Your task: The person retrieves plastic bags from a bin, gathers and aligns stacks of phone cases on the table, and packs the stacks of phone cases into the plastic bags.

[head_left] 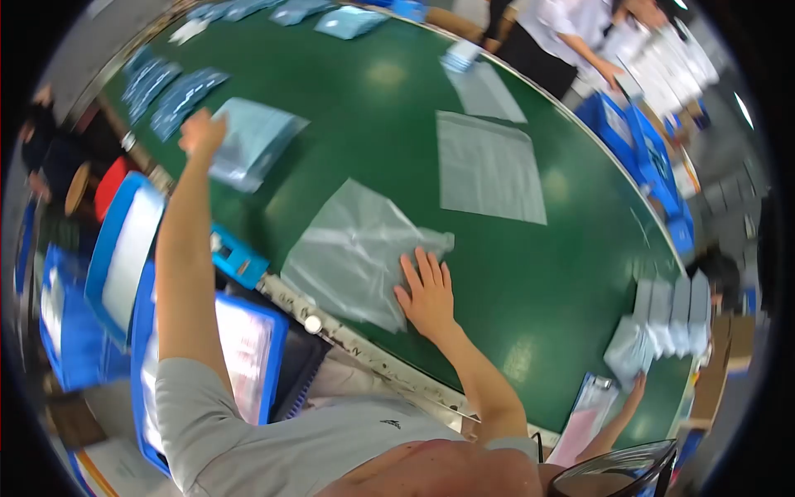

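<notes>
from afar i see the right hand point(428, 294) flat, fingers spread, on a clear, wrinkled plastic bag point(348, 240) upon the smooth green table point(364, 116). the left hand point(203, 134) is at a glossy, bluish packet point(258, 141); its grip i cannot tell.

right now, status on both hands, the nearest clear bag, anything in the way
Left hand at filled bag, grip unclear. Right hand on clear bag, fingers spread. Clear bag lying on green table, only that hand seen over it.
</notes>
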The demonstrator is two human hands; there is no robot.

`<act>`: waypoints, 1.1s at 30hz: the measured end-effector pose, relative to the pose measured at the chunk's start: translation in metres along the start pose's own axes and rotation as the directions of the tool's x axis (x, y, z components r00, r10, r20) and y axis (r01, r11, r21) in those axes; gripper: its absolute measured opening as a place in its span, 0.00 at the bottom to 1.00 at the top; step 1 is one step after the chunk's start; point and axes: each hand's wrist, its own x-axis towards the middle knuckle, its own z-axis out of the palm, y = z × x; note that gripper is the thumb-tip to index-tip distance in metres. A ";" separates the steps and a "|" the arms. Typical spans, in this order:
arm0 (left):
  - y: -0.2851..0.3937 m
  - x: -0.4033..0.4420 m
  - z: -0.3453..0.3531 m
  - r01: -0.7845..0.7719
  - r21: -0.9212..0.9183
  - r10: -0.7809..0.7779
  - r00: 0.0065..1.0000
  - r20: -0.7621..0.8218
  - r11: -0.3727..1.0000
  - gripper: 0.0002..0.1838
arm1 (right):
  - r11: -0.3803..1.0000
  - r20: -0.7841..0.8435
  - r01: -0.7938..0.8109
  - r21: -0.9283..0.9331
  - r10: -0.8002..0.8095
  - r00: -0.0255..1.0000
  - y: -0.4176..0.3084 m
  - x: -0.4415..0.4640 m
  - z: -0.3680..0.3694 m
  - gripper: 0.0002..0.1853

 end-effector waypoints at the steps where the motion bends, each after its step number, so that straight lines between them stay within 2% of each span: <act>1: -0.015 0.017 0.026 -0.005 0.048 0.009 0.996 -0.083 0.999 0.40 | 0.998 0.031 -0.026 0.062 0.024 0.999 0.005 -0.017 -0.010 0.31; 2: -0.036 0.041 0.071 -0.004 0.017 0.005 0.998 -0.059 1.000 0.45 | 0.994 -0.001 -0.050 0.093 0.050 0.999 0.015 -0.035 -0.017 0.26; 3: -0.024 0.032 0.056 0.018 0.009 -0.019 0.990 0.137 1.000 0.48 | 0.990 -0.030 -0.064 0.125 0.068 0.997 0.027 -0.053 -0.024 0.22; 4: -0.017 0.025 0.040 0.046 0.016 -0.049 0.943 0.330 0.999 0.52 | 0.990 -0.037 -0.087 0.110 0.091 0.995 0.037 -0.070 -0.033 0.22; 5: -0.016 0.031 0.051 0.032 0.006 -0.032 0.941 0.337 0.999 0.52 | 0.980 -0.046 -0.125 0.155 0.134 0.990 0.044 -0.087 -0.041 0.18; 6: -0.032 0.044 0.066 -0.058 -0.109 0.093 0.932 0.350 0.992 0.53 | 0.966 -0.050 -0.158 0.205 0.171 0.984 0.048 -0.098 -0.047 0.13; 7: -0.035 0.043 0.063 -0.142 -0.219 0.213 0.913 0.348 0.965 0.54 | 0.965 -0.048 -0.166 0.205 0.179 0.983 0.046 -0.104 -0.051 0.13; 8: -0.034 0.042 0.060 -0.151 -0.216 0.221 0.911 0.349 0.965 0.54 | 0.954 -0.082 -0.207 0.218 0.229 0.970 0.043 -0.110 -0.056 0.11; 10: -0.010 0.007 0.015 -0.289 -0.338 0.441 0.666 0.602 0.896 0.54 | 0.933 -0.120 -0.269 0.241 0.303 0.945 0.033 -0.122 -0.060 0.09; 11: 0.000 -0.019 0.007 -0.366 -0.365 0.515 0.670 0.534 0.856 0.50 | 0.939 -0.118 -0.225 0.262 0.263 0.958 0.029 -0.125 -0.061 0.10; 13: 0.036 -0.077 -0.035 -0.367 -0.370 0.519 0.543 0.660 0.853 0.51 | 0.924 -0.096 -0.125 0.361 0.170 0.981 0.020 -0.133 -0.066 0.09; 14: 0.046 -0.101 -0.038 -0.380 -0.443 0.583 0.483 0.653 0.812 0.51 | 0.923 -0.104 -0.144 0.358 0.192 0.976 0.011 -0.142 -0.066 0.09; 15: 0.056 -0.125 -0.040 -0.383 -0.515 0.641 0.424 0.640 0.767 0.51 | 0.901 -0.071 -0.099 0.422 0.141 0.987 0.003 -0.149 -0.066 0.10; 16: 0.074 -0.155 -0.062 -0.371 -0.533 0.644 0.325 0.693 0.761 0.52 | 0.873 -0.044 -0.053 0.484 0.085 0.995 -0.005 -0.155 -0.066 0.10; 17: 0.087 -0.189 -0.071 -0.328 -0.608 0.691 0.325 0.646 0.723 0.52 | 0.873 -0.029 -0.045 0.485 0.068 0.997 -0.012 -0.161 -0.067 0.10; 19: 0.123 -0.248 -0.085 -0.269 -0.698 0.748 0.219 0.626 0.663 0.51 | 0.888 -0.059 -0.038 0.458 0.073 0.996 -0.023 -0.169 -0.068 0.10; 21: 0.158 -0.301 -0.082 -0.227 -0.828 0.858 0.116 0.500 0.514 0.47 | 0.907 -0.106 -0.015 0.421 0.066 0.992 -0.028 -0.173 -0.068 0.10; 22: 0.172 -0.327 -0.054 -0.356 -0.864 0.935 0.147 0.323 0.355 0.42 | 0.911 -0.120 -0.024 0.411 0.080 0.990 -0.028 -0.174 -0.067 0.10; 23: 0.186 -0.354 -0.088 -0.168 -0.903 0.918 0.079 0.389 0.396 0.40 | 0.927 -0.123 -0.043 0.373 0.095 0.988 -0.026 -0.176 -0.064 0.09; 24: 0.195 -0.375 -0.090 -0.053 -0.941 0.943 0.022 0.333 0.334 0.40 | 0.940 -0.126 -0.064 0.335 0.112 0.986 -0.025 -0.177 -0.065 0.08; 26: 0.204 -0.410 -0.091 -0.292 -0.915 0.960 0.045 0.277 0.277 0.36 | 0.954 -0.173 -0.130 0.270 0.181 0.968 -0.019 -0.179 -0.074 0.07; 27: 0.201 -0.423 -0.101 -0.297 -0.918 0.963 0.024 0.267 0.262 0.36 | 0.960 -0.208 -0.184 0.213 0.229 0.951 -0.015 -0.181 -0.080 0.07; 28: 0.193 -0.436 -0.115 -0.379 -0.916 0.992 0.039 0.123 0.128 0.35 | 0.958 -0.215 -0.199 0.206 0.243 0.946 -0.010 -0.186 -0.085 0.07; 29: 0.184 -0.447 -0.130 -0.459 -0.888 0.999 0.049 -0.023 0.002 0.34 | 0.935 -0.292 -0.292 0.202 0.342 0.893 -0.005 -0.190 -0.090 0.06; 30: 0.173 -0.459 -0.147 -0.538 -0.843 0.997 0.050 -0.055 -0.020 0.31 | 0.902 -0.366 -0.377 0.212 0.431 0.825 0.000 -0.193 -0.092 0.06; 32: 0.148 -0.481 -0.161 -0.565 -0.821 0.995 0.000 -0.097 -0.080 0.30 | 0.877 -0.386 -0.432 0.210 0.480 0.787 0.004 -0.195 -0.091 0.05; 33: 0.135 -0.492 -0.163 -0.572 -0.818 0.997 0.005 -0.081 -0.064 0.30 | 0.837 -0.336 -0.472 0.277 0.545 0.768 0.002 -0.195 -0.091 0.05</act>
